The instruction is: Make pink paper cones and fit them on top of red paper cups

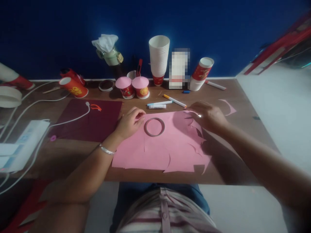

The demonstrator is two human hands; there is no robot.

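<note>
Overlapping sheets of pink paper [156, 149] lie in front of me, with curved cuts and ragged pieces along their right side. A thin round ring [155, 136] rests flat on the paper. At the upper left of the sheets, my left hand [131, 123] has its fingers curled, with thumb and forefinger at the paper's edge. My right hand [207, 115] is over the upper right corner, fingertips drawn together beside the tip of an orange-capped marker [175, 101]. A pale sliver shows under its fingers; what they hold is partly hidden.
Behind the paper stand two red cups with pink cone tops [123, 83], a tall stack of white cups [159, 56] and another cup stack [202, 74]. More markers [157, 106] lie nearby. On the left are a dark red sheet [89, 124], a power strip [29, 142] and cables.
</note>
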